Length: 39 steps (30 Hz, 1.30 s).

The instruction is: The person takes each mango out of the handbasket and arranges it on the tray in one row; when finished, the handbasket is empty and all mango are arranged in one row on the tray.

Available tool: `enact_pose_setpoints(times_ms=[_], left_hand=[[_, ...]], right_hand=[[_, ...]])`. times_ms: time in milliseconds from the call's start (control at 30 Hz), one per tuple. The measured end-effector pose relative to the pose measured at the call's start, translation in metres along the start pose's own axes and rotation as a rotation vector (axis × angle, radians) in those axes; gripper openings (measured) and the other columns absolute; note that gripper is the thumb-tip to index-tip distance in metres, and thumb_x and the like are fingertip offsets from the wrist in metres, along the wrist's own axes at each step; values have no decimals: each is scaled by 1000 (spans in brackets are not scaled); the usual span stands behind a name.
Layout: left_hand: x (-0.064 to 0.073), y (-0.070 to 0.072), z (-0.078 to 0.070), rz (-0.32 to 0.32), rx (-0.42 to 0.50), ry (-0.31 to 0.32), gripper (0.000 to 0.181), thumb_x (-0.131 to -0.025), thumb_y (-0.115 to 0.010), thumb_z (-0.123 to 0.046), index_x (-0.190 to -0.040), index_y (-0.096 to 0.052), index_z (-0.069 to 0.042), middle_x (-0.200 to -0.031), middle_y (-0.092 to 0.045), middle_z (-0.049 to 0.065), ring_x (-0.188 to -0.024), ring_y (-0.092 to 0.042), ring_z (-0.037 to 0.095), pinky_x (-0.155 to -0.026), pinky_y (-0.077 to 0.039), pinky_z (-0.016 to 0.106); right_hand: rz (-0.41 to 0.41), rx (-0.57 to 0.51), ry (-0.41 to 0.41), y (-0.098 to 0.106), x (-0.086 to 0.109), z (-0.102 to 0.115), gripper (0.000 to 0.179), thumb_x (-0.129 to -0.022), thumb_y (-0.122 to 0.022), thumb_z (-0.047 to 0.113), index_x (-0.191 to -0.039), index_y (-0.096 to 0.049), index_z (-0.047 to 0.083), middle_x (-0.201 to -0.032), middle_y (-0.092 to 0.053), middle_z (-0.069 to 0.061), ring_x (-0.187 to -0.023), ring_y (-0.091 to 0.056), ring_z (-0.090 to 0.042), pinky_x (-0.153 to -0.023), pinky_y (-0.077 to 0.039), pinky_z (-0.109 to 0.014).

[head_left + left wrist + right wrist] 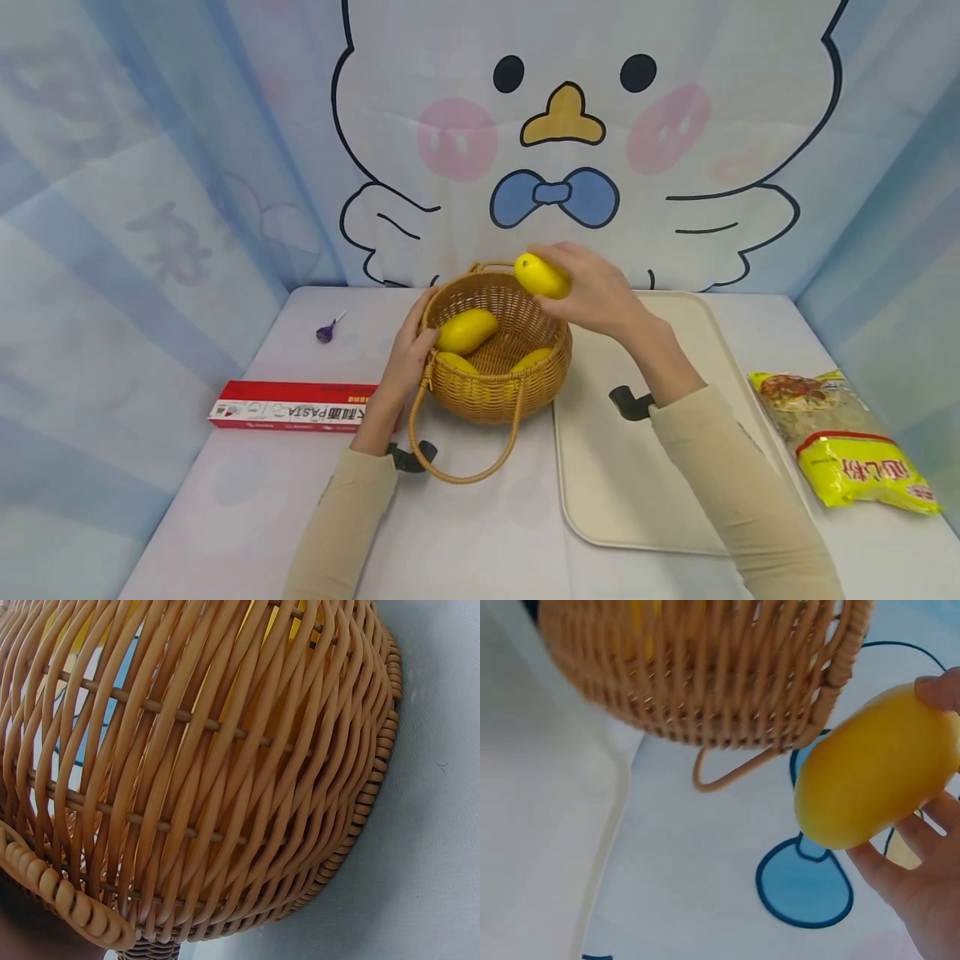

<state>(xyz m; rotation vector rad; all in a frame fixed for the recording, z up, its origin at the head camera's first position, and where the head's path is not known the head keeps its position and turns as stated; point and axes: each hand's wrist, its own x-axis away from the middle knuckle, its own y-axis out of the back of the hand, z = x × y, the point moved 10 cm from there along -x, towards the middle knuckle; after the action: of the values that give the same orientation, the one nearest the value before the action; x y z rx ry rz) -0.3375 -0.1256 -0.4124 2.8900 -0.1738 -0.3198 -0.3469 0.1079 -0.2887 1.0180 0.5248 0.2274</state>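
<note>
A round wicker basket [498, 404] stands mid-table, its front handle folded down onto the tabletop. Inside it lie three yellow mangoes, the largest in view being the left one [468, 331]. My left hand [407, 350] grips the basket's left rim, thumb over the edge. In the left wrist view the woven wall [225, 765] fills most of the picture. Above the right back rim, my right hand [600, 292] holds another yellow mango [542, 277] between thumb and fingers. The right wrist view shows this mango [877, 769] beside the basket wall [697, 682].
A cream tray [607, 492] lies right of the basket, under my right forearm. Farther right is a yellow noodle bag [847, 450]. On the left are a red pasta box [292, 407], partly behind my left arm, and a small purple lollipop [325, 333]. A printed curtain [555, 242] hangs behind.
</note>
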Motion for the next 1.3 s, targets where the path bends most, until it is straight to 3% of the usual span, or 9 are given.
enact_pose_setpoints(times_ms=[167,400,533,767,967,1133,1300], left_hand=[[1,0,-1,18,20,32,65,-97,-40,-17,-157,-23,-37,-165,-21,-12,-152,-22,15,-125,-19,46],[10,0,-31,40,2,41,67,-96,-40,-11,-159,-22,-20,-167,-21,1,-153,-22,23,-125,-20,49],[11,-1,-34,39,2,40,67,-96,-40,-12,-160,-22,-17,-167,-20,2,-153,-21,23,-125,-20,50],[11,0,-32,34,12,53,66,-96,-40,-13,-159,-22,-22,-166,-21,-2,-153,-22,21,-125,-20,47],[11,0,-33,26,17,46,66,-97,-40,-11,-159,-23,-20,-166,-22,-1,-153,-23,23,-125,-20,46],[11,0,-32,22,36,48,65,-97,-39,-10,-159,-24,-23,-166,-21,-1,-153,-22,25,-125,-20,45],[3,0,-11,18,39,33,66,-97,-39,-12,-158,-23,-29,-166,-20,-5,-153,-21,23,-125,-20,46]], right_hand=[[-53,38,-25,2,4,-18,65,-83,-72,32,-145,-51,24,-135,-57,-5,-106,-56,-24,-88,-52,-45],[-64,71,-121,-5,9,-45,66,-85,-69,36,-145,-49,21,-129,-59,-9,-99,-56,-26,-82,-51,-44],[-65,87,-191,-12,12,-62,68,-86,-67,39,-147,-47,21,-126,-60,-11,-95,-56,-28,-78,-51,-44],[-47,91,-290,-24,18,-91,68,-85,-67,40,-147,-46,20,-126,-59,-14,-96,-56,-30,-78,-49,-45],[46,99,-384,-42,23,-116,68,-87,-64,43,-147,-45,19,-126,-58,-18,-98,-56,-33,-76,-48,-48],[119,103,-451,-59,27,-134,71,-89,-62,42,-150,-42,13,-136,-54,-22,-108,-54,-37,-83,-47,-54],[111,87,-488,-68,30,-148,72,-90,-63,42,-150,-40,10,-140,-51,-24,-115,-53,-39,-90,-46,-58]])
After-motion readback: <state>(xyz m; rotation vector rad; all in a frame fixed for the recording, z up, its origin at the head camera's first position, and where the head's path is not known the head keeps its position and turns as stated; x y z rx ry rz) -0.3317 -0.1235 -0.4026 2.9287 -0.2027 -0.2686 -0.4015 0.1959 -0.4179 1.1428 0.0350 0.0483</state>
